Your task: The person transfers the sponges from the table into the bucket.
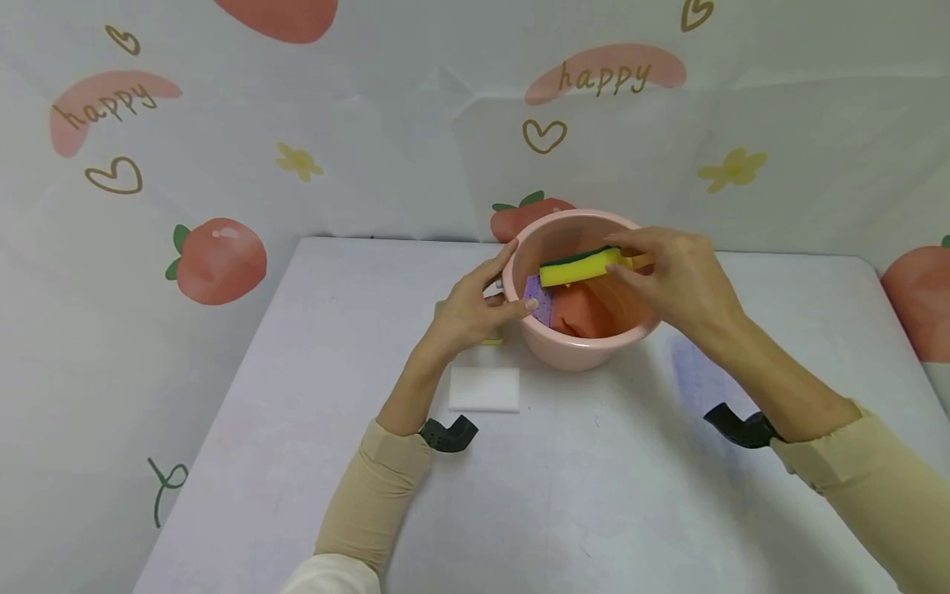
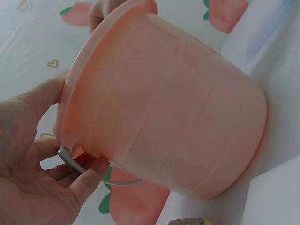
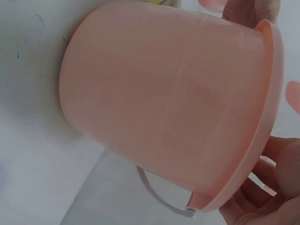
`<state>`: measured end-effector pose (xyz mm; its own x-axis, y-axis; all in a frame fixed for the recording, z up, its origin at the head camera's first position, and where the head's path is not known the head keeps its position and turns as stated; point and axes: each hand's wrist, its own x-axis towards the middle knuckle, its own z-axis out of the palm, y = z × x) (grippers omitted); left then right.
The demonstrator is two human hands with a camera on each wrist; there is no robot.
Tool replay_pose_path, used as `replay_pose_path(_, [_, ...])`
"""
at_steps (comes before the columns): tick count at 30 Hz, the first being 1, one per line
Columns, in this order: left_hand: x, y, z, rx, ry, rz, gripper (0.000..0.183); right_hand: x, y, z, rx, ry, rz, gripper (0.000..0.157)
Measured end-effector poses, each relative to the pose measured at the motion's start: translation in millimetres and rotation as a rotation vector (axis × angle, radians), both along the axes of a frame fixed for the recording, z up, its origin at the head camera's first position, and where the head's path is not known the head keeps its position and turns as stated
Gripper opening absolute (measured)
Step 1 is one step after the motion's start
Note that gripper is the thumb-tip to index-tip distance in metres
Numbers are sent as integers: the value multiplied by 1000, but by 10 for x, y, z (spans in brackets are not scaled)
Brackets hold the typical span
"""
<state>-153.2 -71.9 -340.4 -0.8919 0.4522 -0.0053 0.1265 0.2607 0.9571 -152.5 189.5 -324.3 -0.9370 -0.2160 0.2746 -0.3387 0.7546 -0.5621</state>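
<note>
Both hands met at a pink bucket that I viewed remotely through the head and wrist cameras. At the bucket's nine o'clock, the left hand gripped its edge, thumb over the rim and fingers bent around the outside, close to the hinge of a thin grey handle. At three o'clock, the right hand pinched one end of a yellow-and-green sponge between thumb and fingers, green layer uppermost, its free end pointing toward nine o'clock. I could see the sponge at the bucket's mouth but could not tell whether it hung over the opening or just inside.

Within the bucket, a purple sponge leaned at eight o'clock, beside an orange-red cloth toward six.

Outside, near the bucket's eight o'clock, I made out a grey-and-yellow item, mostly hidden by the left hand. Further toward seven o'clock, a white block lay flat on the pale table. Beige sleeves covered the forearms. At twelve o'clock, behind the table, rose a white backdrop printed with red fruit, hearts, flowers and "happy".
</note>
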Motion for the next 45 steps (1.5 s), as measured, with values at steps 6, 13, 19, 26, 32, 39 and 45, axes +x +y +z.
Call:
replay_pose_path(6, [-2, 13, 7, -9, 14, 2, 80, -28, 7, -12, 22, 6, 12, 34])
replay_pose_path(13, [-42, 24, -44, -47, 17, 20, 81, -13, 78, 5, 21, 15, 0, 35])
replay_pose_path(19, [-147, -2, -247, -37, 34, 20, 84, 21, 130, 4, 7, 50, -7, 31])
replay_pose_path(26, [-154, -16, -293, -53, 125, 4, 82, 66, 199, -5, -9, 111, -16, 30])
replay_pose_path(32, [-131, -25, -281, -156, 276, 23, 76, 106, 269, -45, -24, 150, -21, 33])
replay_pose_path(39, [-84, -65, -298, -231, 359, 52, 73, 127, 342, -96, -53, 161, -16, 35])
replay_pose_path(45, [-12, -175, -325, -275, 398, 115, 68, 138, 398, -114, -96, 168, 10, 41])
